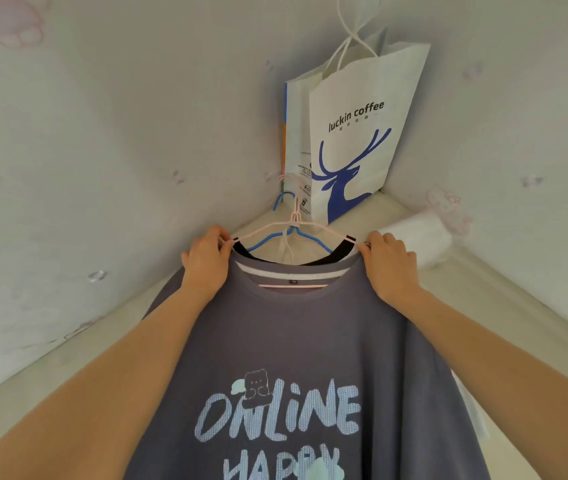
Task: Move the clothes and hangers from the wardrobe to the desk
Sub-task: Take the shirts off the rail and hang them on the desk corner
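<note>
A grey-blue T-shirt [296, 327] printed "ONLINE HAPPY" lies spread on the pale desk [504, 306], on a pink hanger [265, 227]. A black garment [339, 249] shows under its collar, and a blue hanger [268, 239] lies behind, hooks pointing at the wall corner. My left hand [206, 263] pinches the pink hanger's left arm at the shirt's shoulder. My right hand [388, 261] pinches the hanger's right end at the other shoulder. Both forearms lie over the shirt.
A white "luckin coffee" paper bag [358, 133] with a blue deer stands in the wall corner just beyond the hangers. A white plastic roll [421, 233] lies to the right of my right hand. Pale patterned walls close in on both sides.
</note>
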`<state>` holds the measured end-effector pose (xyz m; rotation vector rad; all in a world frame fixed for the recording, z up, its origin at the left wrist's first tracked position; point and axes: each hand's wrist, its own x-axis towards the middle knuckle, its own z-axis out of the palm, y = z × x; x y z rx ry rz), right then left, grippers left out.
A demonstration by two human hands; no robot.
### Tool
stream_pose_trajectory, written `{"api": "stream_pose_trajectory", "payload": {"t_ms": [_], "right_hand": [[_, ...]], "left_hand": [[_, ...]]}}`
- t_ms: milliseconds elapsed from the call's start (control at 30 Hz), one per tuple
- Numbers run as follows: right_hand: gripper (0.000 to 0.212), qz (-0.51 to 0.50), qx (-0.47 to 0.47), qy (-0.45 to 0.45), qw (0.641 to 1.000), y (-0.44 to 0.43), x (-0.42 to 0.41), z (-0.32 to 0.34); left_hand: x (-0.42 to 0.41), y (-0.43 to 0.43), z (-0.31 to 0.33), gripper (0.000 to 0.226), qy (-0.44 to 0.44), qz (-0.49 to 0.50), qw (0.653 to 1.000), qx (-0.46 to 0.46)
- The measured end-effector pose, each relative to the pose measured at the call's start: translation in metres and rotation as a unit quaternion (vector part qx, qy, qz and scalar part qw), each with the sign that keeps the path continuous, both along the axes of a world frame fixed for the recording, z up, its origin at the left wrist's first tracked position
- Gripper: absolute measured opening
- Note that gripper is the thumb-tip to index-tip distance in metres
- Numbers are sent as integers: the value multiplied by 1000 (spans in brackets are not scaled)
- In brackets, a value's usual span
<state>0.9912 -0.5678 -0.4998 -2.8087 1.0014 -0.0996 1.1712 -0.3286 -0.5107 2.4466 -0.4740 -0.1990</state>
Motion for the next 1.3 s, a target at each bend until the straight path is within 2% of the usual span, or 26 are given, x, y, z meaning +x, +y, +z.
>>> {"api": "stream_pose_trajectory", "payload": {"t_ms": [233, 500, 733, 933, 1133, 1300], "right_hand": [[34, -16, 38, 21, 999, -1, 7, -15], [34, 17, -13, 28, 999, 5, 1, -24], [36, 26, -1, 42, 999, 16, -7, -14], [58, 57, 5, 64, 996, 43, -37, -6], [59, 80, 29, 102, 991, 92, -92, 1], [56, 85, 20, 91, 992, 141, -144, -2]], "left_hand": [[4, -7, -17, 13, -17, 2, 1000, 26], [-5, 6, -26, 24, -90, -13, 992, 93], [-28, 28, -20, 39, -141, -56, 975, 162], [-66, 44, -21, 49, -147, -103, 966, 188], [-127, 67, -22, 49, -122, -149, 960, 203], [-178, 97, -22, 49, -119, -196, 948, 222]]}}
